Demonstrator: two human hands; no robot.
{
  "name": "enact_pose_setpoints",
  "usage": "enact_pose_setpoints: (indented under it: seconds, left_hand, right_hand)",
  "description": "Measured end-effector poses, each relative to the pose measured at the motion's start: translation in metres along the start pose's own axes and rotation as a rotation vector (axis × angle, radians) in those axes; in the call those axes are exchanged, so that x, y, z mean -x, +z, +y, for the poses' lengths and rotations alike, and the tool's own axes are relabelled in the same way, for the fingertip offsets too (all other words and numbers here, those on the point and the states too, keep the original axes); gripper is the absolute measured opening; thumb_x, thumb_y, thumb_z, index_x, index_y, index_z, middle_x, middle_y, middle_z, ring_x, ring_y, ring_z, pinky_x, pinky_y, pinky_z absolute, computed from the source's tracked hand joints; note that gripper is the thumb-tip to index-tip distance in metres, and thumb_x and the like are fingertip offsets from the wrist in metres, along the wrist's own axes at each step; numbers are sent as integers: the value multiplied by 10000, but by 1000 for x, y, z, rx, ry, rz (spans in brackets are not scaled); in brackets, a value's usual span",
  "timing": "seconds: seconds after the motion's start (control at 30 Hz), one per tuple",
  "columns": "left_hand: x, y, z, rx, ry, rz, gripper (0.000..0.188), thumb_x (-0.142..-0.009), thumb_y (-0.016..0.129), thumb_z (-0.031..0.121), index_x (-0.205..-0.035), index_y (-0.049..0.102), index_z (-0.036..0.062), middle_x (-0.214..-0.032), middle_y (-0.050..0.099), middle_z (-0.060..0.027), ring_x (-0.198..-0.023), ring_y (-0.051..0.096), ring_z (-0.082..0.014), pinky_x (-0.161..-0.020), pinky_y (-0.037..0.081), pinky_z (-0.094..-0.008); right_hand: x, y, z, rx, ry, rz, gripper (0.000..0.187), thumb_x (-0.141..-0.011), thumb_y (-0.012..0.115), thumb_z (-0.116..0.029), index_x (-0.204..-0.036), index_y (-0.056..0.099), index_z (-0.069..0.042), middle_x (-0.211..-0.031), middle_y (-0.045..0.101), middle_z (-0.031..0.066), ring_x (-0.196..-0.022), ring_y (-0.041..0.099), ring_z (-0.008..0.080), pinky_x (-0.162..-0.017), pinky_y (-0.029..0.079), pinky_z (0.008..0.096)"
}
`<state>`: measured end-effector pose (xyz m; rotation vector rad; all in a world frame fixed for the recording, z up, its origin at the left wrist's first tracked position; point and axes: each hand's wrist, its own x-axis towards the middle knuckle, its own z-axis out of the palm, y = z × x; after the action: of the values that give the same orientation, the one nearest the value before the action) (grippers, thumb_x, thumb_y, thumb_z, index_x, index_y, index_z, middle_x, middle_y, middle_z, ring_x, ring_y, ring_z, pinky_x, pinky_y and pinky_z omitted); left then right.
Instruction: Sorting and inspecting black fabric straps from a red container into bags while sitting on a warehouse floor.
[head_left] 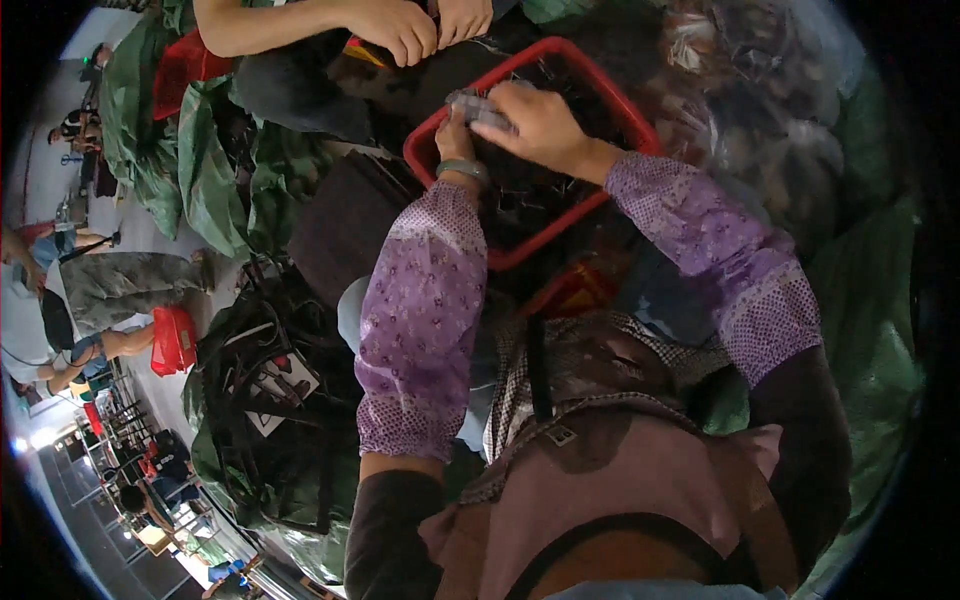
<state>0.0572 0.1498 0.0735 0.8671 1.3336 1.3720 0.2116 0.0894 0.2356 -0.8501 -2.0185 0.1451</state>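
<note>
My two hands meet over the left part of a red plastic basket [520, 258]. A small greyish, partly see-through piece [487, 112] lies between them; I cannot make out its kind. My right hand [545, 128] comes in from the right, its fingers closed round the piece. My left hand [454, 138], with a bangle at the wrist, is upright beside it, fingers closed at the piece's left end. Purple patterned sleeve covers reach up both forearms. Dark thin pieces [560, 85] fill the basket below, their kind unclear.
Across from me rest a co-worker's hands [410, 30]. Clear plastic bags [750, 130] lie at the right. On the left stand green sacks [215, 165], a dark folded stack [345, 220] and an open sack of black straps [270, 400]. Farther left, a red container [173, 340] and people.
</note>
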Motion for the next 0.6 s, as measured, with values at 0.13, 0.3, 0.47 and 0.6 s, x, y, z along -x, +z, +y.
enact_pose_setpoints:
  seconds: [0.13, 0.3, 0.47, 0.6]
  left_hand:
    - [33, 15, 59, 191, -292, 70, 526, -720, 571, 325, -1124, 430, 20, -951, 543, -104, -821, 519, -239, -694, 427, -357]
    - [60, 23, 92, 341, -300, 100, 401, -754, 567, 188, -1093, 425, 28, -940, 536, -72, -829, 514, -221, -679, 441, -355]
    - [70, 38, 103, 358, -206, -40, 307, -765, 551, 137, -1036, 466, 20, -893, 538, -58, -812, 515, -194, -679, 435, -305]
    - [73, 39, 110, 175, -136, -189, 307, -765, 556, 138, -1018, 477, -15, -920, 528, -58, -844, 493, -147, -715, 409, -243]
  right_hand:
    - [-4, -11, 22, -105, 309, 122, 282, -729, 595, -231, -898, 514, -19, -789, 564, 142, -722, 563, 285, -594, 443, 305]
    - [-5, -13, 35, -223, 530, 80, 298, -737, 595, -235, -935, 513, -27, -756, 580, 94, -709, 567, 166, -630, 432, 265]
    - [6, -5, 53, -683, 715, -147, 306, -738, 607, -219, -947, 533, -9, -841, 575, 27, -755, 532, 97, -680, 426, 231]
    - [3, -4, 41, -841, 720, -145, 328, -732, 617, -213, -968, 529, -3, -868, 566, 17, -781, 523, 94, -701, 423, 225]
